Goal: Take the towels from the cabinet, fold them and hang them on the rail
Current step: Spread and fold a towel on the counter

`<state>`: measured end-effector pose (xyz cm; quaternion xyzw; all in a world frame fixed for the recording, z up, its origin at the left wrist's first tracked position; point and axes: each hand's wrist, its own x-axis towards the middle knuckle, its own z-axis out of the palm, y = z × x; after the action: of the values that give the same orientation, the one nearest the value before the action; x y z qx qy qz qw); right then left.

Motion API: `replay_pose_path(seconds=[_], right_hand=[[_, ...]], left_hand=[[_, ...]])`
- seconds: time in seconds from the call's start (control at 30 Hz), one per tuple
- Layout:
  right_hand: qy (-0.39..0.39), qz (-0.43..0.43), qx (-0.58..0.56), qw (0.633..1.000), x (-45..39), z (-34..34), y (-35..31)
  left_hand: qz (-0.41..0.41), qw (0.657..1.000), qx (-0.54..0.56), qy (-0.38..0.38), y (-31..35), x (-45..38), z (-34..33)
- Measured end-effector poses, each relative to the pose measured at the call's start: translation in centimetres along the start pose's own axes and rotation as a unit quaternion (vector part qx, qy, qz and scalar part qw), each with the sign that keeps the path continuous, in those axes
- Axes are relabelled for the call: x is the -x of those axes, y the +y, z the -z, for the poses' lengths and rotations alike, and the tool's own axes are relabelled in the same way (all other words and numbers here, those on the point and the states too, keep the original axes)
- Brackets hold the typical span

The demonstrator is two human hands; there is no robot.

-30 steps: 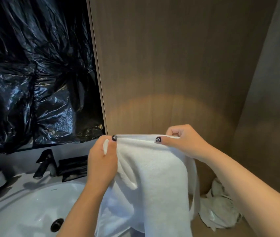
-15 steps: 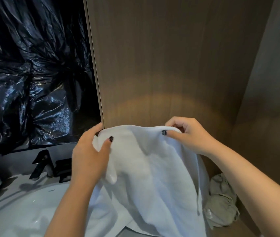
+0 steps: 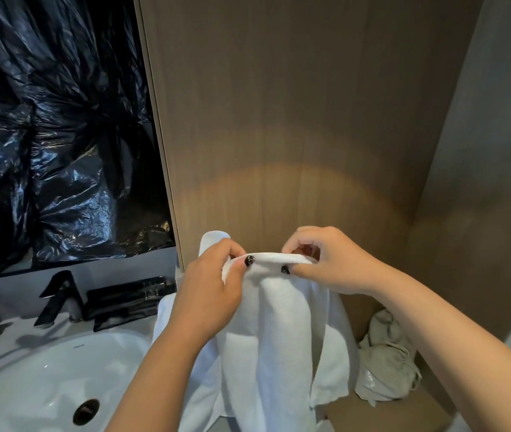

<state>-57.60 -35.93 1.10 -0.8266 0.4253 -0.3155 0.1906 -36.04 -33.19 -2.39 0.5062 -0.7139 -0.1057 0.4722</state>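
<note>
A white towel [image 3: 279, 344] hangs in front of me, bunched into long vertical folds. My left hand [image 3: 210, 294] pinches its top edge on the left, thumb on the near side. My right hand [image 3: 329, 260] pinches the same edge a short way to the right, fingers curled over the hem. The two hands are close together in front of the wooden cabinet wall [image 3: 294, 120]. A loose corner of the towel sticks up behind my left hand. The rail is not in view.
A white sink [image 3: 29, 385] with a black drain lies at the lower left, with a black faucet [image 3: 57, 297] and a black tray [image 3: 129, 297] behind it. Black plastic sheeting [image 3: 54, 135] covers the wall above. A crumpled grey cloth [image 3: 385, 363] lies on the wooden shelf at right.
My hands have moved closer together along the towel's top edge, gathering it into narrower folds. The towel hangs more bunched than before.
</note>
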Motion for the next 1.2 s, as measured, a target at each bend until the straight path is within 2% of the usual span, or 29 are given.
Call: replay_pose_path(seconds=[0.07, 0.23, 0.37, 0.5, 0.63, 0.73, 0.87, 0.97, 1.03, 1.1, 1.13, 1.2], right_hand=[[-0.02, -0.031, 0.025, 0.999, 0.6, 0.2, 1.0], [0.02, -0.108, 0.061, 0.992, 2.3, 2.4, 3.9], [0.041, -0.156, 0.116, 0.98, 3.6, 4.2, 5.3], [0.027, -0.243, 0.166, 0.955, 5.1, 5.8, 6.0], [0.055, -0.275, 0.106, 0.954, 7.1, 6.6, 6.3], [0.123, -0.297, -0.022, 0.947, 8.6, 7.0, 5.7], [0.148, -0.313, -0.255, 0.903, 10.5, 8.1, 3.8], [0.181, -0.294, -0.342, 0.874, 11.9, 9.0, 2.6], [0.164, -0.272, -0.384, 0.867, 12.7, 9.6, 2.2], [0.117, -0.256, -0.359, 0.89, 13.4, 10.1, 1.8], [0.102, -0.254, -0.3, 0.914, 13.7, 10.2, 1.7], [0.126, -0.253, -0.132, 0.95, 14.1, 10.3, 1.8]], left_hand=[[0.032, 0.999, -0.004, 0.032, -0.5, -0.2, -0.1], [0.121, 0.987, 0.023, 0.101, -1.3, -0.9, 0.1], [0.159, 0.974, 0.069, 0.146, -1.2, -1.2, -0.9], [0.172, 0.961, 0.116, 0.183, -0.6, -1.3, -2.9], [0.152, 0.945, 0.182, 0.225, 1.2, -1.1, -5.5], [0.168, 0.937, 0.225, 0.209, 3.4, -1.0, -7.6], [0.193, 0.929, 0.279, 0.146, 6.8, -0.9, -10.0], [0.211, 0.922, 0.315, 0.084, 9.4, -1.1, -11.2], [0.201, 0.917, 0.341, 0.053, 10.9, -1.1, -12.0], [0.191, 0.914, 0.356, 0.037, 11.9, -1.1, -12.6], [0.188, 0.913, 0.361, 0.031, 12.2, -1.0, -12.8], [0.188, 0.909, 0.372, 0.016, 12.4, -1.0, -13.3]])
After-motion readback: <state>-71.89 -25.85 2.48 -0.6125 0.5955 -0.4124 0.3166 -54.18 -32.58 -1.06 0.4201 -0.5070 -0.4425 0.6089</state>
